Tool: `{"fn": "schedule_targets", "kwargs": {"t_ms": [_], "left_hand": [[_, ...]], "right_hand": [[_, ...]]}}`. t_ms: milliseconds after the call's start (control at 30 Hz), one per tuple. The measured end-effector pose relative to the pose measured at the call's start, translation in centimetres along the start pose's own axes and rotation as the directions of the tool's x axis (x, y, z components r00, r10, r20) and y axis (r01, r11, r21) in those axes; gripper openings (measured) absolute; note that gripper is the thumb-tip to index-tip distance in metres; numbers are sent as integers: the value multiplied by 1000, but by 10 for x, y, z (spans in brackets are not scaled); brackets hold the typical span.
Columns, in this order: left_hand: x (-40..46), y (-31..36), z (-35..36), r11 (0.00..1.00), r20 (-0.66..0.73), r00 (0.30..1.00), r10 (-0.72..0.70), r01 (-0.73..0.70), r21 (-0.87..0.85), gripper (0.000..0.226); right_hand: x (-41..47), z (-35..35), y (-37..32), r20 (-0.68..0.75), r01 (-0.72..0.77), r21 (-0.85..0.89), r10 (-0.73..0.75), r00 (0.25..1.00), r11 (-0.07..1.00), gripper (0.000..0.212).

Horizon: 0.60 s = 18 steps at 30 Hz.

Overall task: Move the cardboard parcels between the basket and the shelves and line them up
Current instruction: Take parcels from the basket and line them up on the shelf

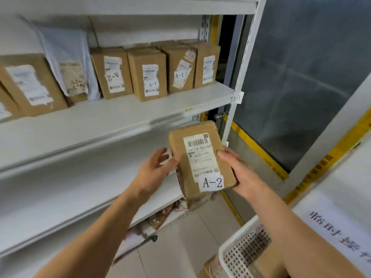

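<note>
Both hands are on one cardboard parcel [200,159], held in the air in front of the shelves, at the right end, below the upper shelf [124,117] and in front of the lower shelf [60,201]. It touches neither shelf.

Right hand [239,173] grips the parcel's right edge, thumb lying across the front face beside the shipping label, fingers wrapped behind and out of sight. Left hand [154,167] is at the parcel's left edge, fingers spread and mostly straight, thumb side against the cardboard. It looks like a steadying touch rather than a closed grip; the contact is partly blurred.

Parcel is upright, tilted slightly left, label facing the camera. A white tag [211,182] reading "A-2" is stuck at the bottom of the label.

Upper shelf holds a row of four upright parcels at the right: one tagged "A-2" upside down [111,72], then two tagged "A-1" [147,75] [179,68], then a fourth [206,66] at the end with small print I can't read. They stand side by side, touching or nearly so. Left of them a white plastic mailer bag [66,59] leans upright, then a bigger cardboard box [30,85] at the far left.

The shelf post [240,81] carries a small "A-1" sticker [236,97] at the upper shelf's level.

White perforated basket [236,255] sits at the bottom right, under the right forearm, with cardboard showing inside it. Another parcel [207,267] is just left of the basket, cut off by the frame edge.
</note>
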State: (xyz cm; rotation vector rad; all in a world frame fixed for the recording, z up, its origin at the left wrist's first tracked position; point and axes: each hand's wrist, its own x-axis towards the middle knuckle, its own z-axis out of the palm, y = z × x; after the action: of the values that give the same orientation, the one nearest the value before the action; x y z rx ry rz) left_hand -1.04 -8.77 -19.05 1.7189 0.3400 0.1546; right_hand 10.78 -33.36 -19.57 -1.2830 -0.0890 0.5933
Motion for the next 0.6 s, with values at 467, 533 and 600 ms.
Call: {"fn": "schedule_targets", "kwargs": {"t_ms": [467,533,600], "left_hand": [[40,37,-167,988,-12,988,151,-151,33,39],[44,41,-185,981,-60,983,173,-167,99,44],[49,44,-201,965,-105,973,207,-185,187,45]], "right_hand": [[63,201,-44,314,179,-223,-104,944,958,51],[78,216,-53,368,197,-276,-86,926,941,52],[93,230,-62,414,227,-347,-69,908,910,54]]}}
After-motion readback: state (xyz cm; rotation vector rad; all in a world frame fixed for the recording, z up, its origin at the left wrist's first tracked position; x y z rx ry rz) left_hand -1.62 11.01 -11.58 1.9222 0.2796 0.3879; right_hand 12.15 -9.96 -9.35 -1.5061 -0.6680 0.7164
